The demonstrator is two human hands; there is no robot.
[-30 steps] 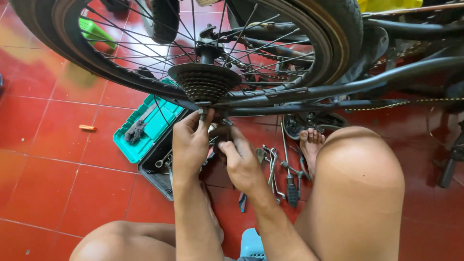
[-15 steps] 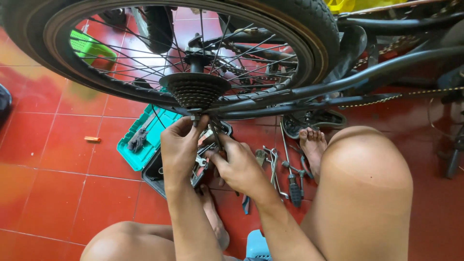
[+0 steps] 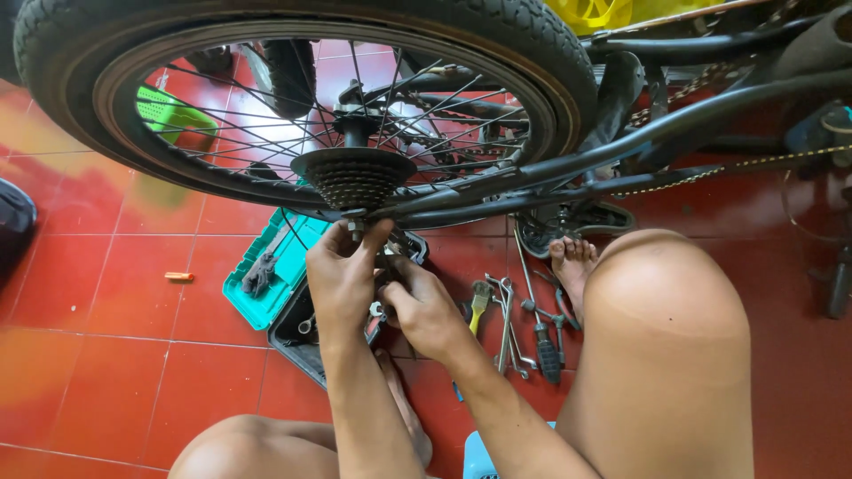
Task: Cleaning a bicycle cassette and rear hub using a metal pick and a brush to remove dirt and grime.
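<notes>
Hands (image 3: 342, 270) (image 3: 426, 310) pinch axle end (image 3: 357, 227), axle pointing toward the camera.

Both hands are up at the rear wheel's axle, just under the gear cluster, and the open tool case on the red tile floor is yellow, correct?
Not quite. In the head view the left hand and right hand are at the axle below the gear cluster, but the open tool case on the red tile floor is teal, not yellow.
</notes>
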